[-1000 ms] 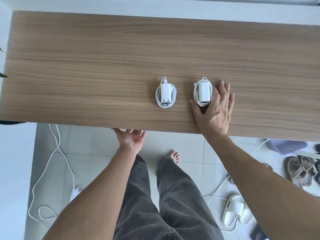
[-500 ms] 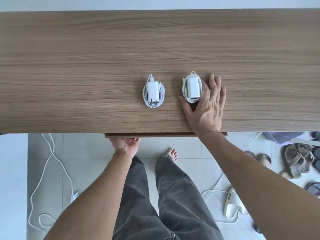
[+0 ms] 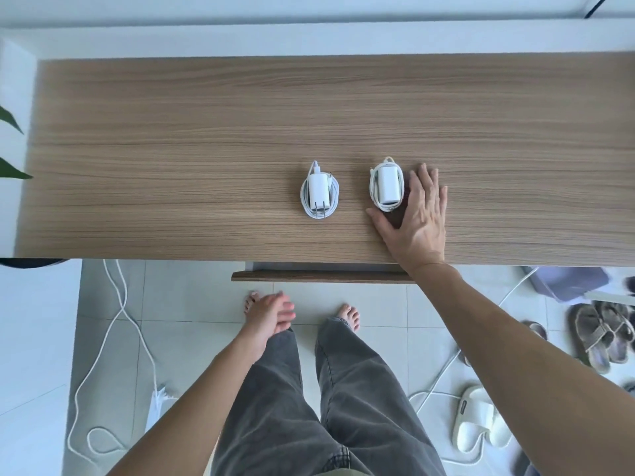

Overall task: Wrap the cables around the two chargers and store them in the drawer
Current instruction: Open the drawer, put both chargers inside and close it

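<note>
Two white chargers lie on the wooden desk (image 3: pixel 171 149), each with its cable coiled around it. The left charger (image 3: pixel 319 192) has its prongs toward me; the right charger (image 3: pixel 387 187) sits just beside my right hand (image 3: pixel 414 218). That hand lies flat on the desktop with straight fingers, thumb reaching under the right charger's near end. The drawer (image 3: pixel 323 275) under the desk's front edge stands slightly pulled out, showing a thin strip of its inside. My left hand (image 3: pixel 269 314) hangs free below the drawer front, fingers relaxed and blurred, holding nothing.
White cables (image 3: pixel 113 324) trail across the tiled floor at left and right. Slippers (image 3: pixel 476 419) and sandals (image 3: pixel 601 331) lie on the floor at right, near a purple object (image 3: pixel 567 281). Plant leaves (image 3: pixel 10 142) poke in at the left edge. My legs stand below the drawer.
The drawer has come out a little farther. My left hand has let go of its front and dropped back toward me. My right hand stays flat beside the right charger.
</note>
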